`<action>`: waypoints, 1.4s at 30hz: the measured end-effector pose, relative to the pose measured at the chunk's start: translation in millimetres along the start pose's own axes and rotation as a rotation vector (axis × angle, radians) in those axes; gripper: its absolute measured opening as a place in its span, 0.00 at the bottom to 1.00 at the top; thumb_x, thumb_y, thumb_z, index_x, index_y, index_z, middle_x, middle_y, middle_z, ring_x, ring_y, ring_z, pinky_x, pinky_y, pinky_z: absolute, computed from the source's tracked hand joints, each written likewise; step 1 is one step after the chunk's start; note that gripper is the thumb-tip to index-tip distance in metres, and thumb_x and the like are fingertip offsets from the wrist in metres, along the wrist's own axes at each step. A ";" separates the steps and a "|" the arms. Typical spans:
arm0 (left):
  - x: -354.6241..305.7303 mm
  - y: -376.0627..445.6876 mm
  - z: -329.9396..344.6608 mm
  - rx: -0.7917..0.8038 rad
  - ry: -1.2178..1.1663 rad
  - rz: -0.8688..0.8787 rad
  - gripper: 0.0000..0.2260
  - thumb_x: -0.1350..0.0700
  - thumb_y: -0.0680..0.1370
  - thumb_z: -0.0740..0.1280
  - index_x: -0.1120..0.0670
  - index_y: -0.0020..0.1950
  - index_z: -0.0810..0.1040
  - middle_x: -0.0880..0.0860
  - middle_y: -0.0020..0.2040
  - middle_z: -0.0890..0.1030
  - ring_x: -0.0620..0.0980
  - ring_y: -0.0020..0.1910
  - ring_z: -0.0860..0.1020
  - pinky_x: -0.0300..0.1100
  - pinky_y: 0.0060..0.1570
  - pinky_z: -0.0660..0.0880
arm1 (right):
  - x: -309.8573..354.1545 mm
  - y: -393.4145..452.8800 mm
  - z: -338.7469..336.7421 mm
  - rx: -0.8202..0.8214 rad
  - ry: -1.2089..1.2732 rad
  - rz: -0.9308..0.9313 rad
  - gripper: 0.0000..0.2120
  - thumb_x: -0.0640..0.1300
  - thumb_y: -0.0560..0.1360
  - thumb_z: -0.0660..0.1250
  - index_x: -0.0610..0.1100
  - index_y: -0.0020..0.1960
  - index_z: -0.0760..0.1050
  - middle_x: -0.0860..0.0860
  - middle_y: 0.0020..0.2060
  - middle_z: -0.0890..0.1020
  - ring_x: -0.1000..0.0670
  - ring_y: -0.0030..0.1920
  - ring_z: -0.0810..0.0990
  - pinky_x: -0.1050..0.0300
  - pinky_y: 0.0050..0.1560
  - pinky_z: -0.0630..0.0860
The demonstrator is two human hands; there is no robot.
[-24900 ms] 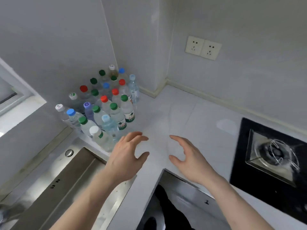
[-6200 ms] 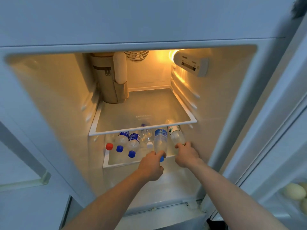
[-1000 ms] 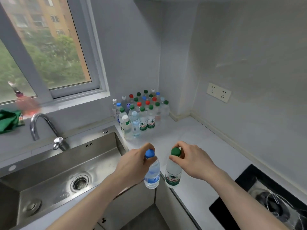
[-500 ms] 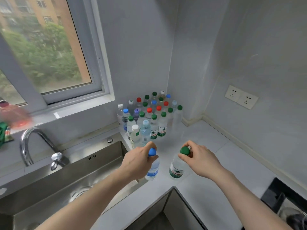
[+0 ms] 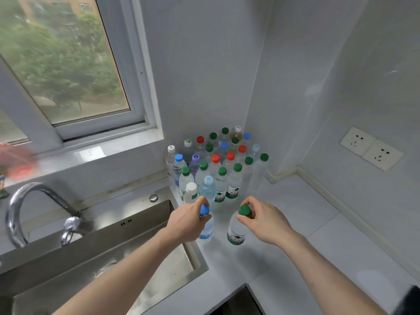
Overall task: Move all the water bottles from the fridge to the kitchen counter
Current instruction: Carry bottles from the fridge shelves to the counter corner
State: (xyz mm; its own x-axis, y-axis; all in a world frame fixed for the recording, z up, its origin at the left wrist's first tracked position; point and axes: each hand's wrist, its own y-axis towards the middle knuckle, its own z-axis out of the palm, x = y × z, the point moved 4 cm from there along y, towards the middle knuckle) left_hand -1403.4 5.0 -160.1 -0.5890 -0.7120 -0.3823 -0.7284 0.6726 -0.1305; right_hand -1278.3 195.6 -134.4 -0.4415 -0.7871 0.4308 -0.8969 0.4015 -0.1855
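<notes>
My left hand point(image 5: 187, 220) grips a blue-capped water bottle point(image 5: 206, 230) by its neck, upright over the white kitchen counter point(image 5: 295, 223). My right hand point(image 5: 264, 218) pinches the cap of a green-capped water bottle point(image 5: 236, 233), also upright beside the first. Whether their bases touch the counter I cannot tell. Just behind them, a cluster of several bottles point(image 5: 216, 164) with green, red, blue and white caps fills the counter's corner.
A steel sink point(image 5: 102, 251) with a curved faucet point(image 5: 27, 205) lies left of the counter. A window point(image 5: 68, 71) is above it. A double wall socket point(image 5: 370, 147) sits on the right wall. A dark hob corner point(image 5: 409, 298) shows at the lower right.
Both hands have carried the two bottles forward and lower, closer to the cluster in the corner. The view has moved nearer to the counter.
</notes>
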 end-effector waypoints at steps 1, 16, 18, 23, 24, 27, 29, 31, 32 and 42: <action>2.5 5.9 1.6 0.005 0.000 -0.010 0.09 0.43 0.83 0.61 0.45 0.59 0.67 0.48 0.42 0.77 0.54 0.40 0.75 0.45 0.36 0.68 | -0.3 8.1 1.9 0.007 -0.004 -0.009 0.11 0.62 0.77 0.66 0.57 0.53 0.70 0.57 0.36 0.76 0.50 0.42 0.77 0.58 0.33 0.64; 25.1 53.5 14.3 -0.004 0.030 -0.154 0.10 0.42 0.84 0.60 0.46 0.59 0.66 0.48 0.43 0.77 0.54 0.40 0.76 0.45 0.36 0.71 | -0.2 97.4 17.4 0.109 -0.018 -0.100 0.11 0.61 0.77 0.66 0.57 0.53 0.69 0.57 0.38 0.76 0.47 0.44 0.78 0.54 0.34 0.66; 26.3 55.2 13.6 -0.001 0.042 -0.170 0.11 0.42 0.84 0.60 0.46 0.60 0.66 0.48 0.43 0.77 0.53 0.39 0.76 0.45 0.36 0.72 | 1.5 102.3 16.2 0.111 -0.024 -0.110 0.11 0.60 0.77 0.66 0.56 0.53 0.69 0.57 0.38 0.76 0.48 0.45 0.78 0.55 0.34 0.65; 24.9 59.3 14.2 -0.001 0.038 -0.204 0.11 0.41 0.83 0.60 0.46 0.59 0.65 0.48 0.44 0.77 0.54 0.40 0.77 0.46 0.37 0.72 | 6.5 112.2 15.6 0.116 -0.018 -0.132 0.12 0.61 0.77 0.67 0.55 0.53 0.71 0.57 0.39 0.79 0.47 0.45 0.78 0.56 0.33 0.65; 24.3 60.2 14.4 0.002 0.035 -0.212 0.11 0.41 0.83 0.60 0.46 0.59 0.65 0.48 0.44 0.77 0.53 0.40 0.77 0.46 0.38 0.73 | 7.6 114.1 16.4 0.123 -0.019 -0.141 0.12 0.61 0.77 0.67 0.55 0.53 0.71 0.57 0.40 0.79 0.47 0.45 0.78 0.56 0.34 0.66; 24.6 60.4 14.1 0.008 0.049 -0.232 0.12 0.40 0.83 0.60 0.46 0.59 0.65 0.49 0.45 0.79 0.54 0.41 0.77 0.47 0.39 0.75 | 12.6 116.8 19.0 0.141 -0.033 -0.169 0.12 0.60 0.78 0.67 0.55 0.55 0.71 0.56 0.41 0.79 0.47 0.46 0.79 0.53 0.39 0.69; 24.8 58.2 13.1 0.008 0.069 -0.245 0.14 0.39 0.83 0.60 0.47 0.60 0.65 0.49 0.44 0.77 0.54 0.41 0.77 0.47 0.40 0.75 | 16.9 119.0 21.0 0.153 -0.039 -0.190 0.12 0.60 0.79 0.67 0.54 0.56 0.71 0.56 0.41 0.78 0.47 0.45 0.78 0.53 0.41 0.70; 24.7 54.8 11.0 0.001 0.089 -0.252 0.14 0.39 0.83 0.59 0.47 0.61 0.66 0.48 0.43 0.76 0.53 0.40 0.76 0.46 0.38 0.73 | 21.8 121.1 24.4 0.167 -0.039 -0.202 0.13 0.60 0.79 0.67 0.54 0.57 0.71 0.56 0.41 0.78 0.47 0.45 0.78 0.53 0.42 0.70; 24.6 53.8 9.6 -0.006 0.095 -0.254 0.14 0.40 0.83 0.59 0.46 0.62 0.66 0.48 0.43 0.76 0.52 0.40 0.76 0.44 0.37 0.72 | 23.9 122.5 26.3 0.172 -0.039 -0.209 0.13 0.60 0.79 0.67 0.54 0.57 0.71 0.56 0.42 0.78 0.47 0.45 0.77 0.53 0.43 0.70; 19.5 53.9 7.1 -0.037 0.198 -0.227 0.14 0.40 0.85 0.56 0.47 0.64 0.69 0.49 0.46 0.79 0.52 0.40 0.76 0.44 0.37 0.68 | 26.3 129.6 42.3 0.160 -0.038 -0.248 0.12 0.59 0.80 0.68 0.56 0.60 0.72 0.54 0.49 0.83 0.47 0.49 0.79 0.53 0.45 0.72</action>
State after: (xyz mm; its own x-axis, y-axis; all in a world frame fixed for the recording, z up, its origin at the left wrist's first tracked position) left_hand -1451.7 28.8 -181.1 -0.4638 -0.8712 -0.1608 -0.8593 0.4866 -0.1577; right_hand -1407.3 207.1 -184.4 -0.2060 -0.8701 0.4479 -0.9691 0.1178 -0.2168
